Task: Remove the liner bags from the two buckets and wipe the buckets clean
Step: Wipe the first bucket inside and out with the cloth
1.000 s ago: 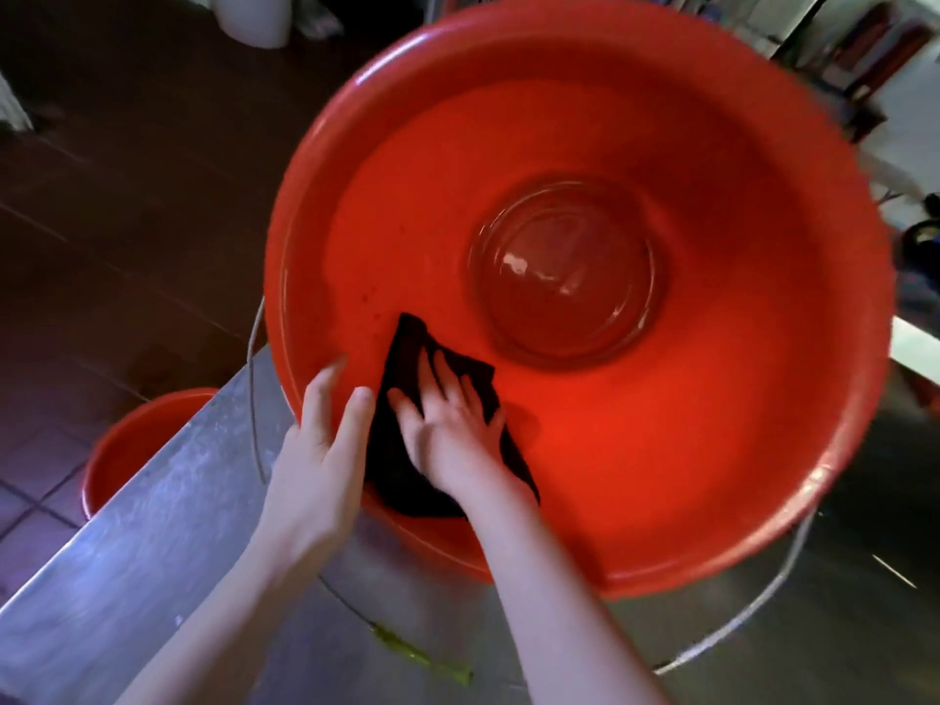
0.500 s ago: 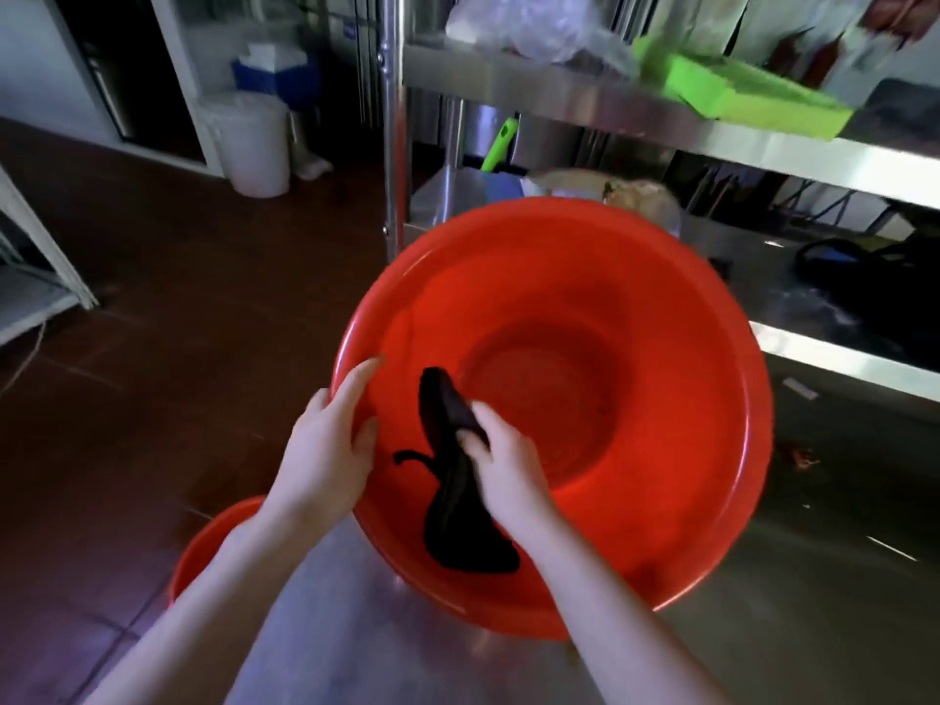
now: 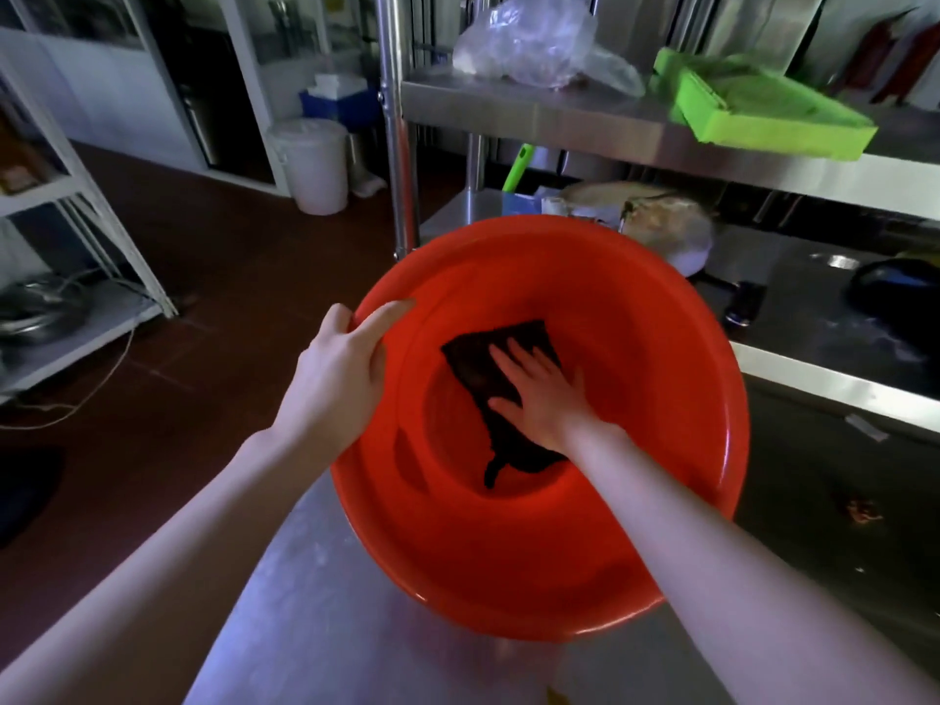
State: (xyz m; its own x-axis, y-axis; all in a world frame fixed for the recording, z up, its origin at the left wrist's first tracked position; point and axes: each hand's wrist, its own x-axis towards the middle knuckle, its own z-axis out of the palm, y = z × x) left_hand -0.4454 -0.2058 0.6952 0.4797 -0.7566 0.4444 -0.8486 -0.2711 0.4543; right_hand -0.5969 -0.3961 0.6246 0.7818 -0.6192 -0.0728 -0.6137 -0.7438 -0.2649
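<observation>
- the red bucket sits on the steel table.
- the left hand grips the bucket's left rim, fingers curled over the edge.
- the right hand lies flat inside, fingers spread, pressing a dark cloth against the bucket's bottom.
- behind, a shelf holds a crumpled plastic bag and a green tray.

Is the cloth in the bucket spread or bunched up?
Spread: the right hand presses the black cloth flat inside the bucket.
</observation>
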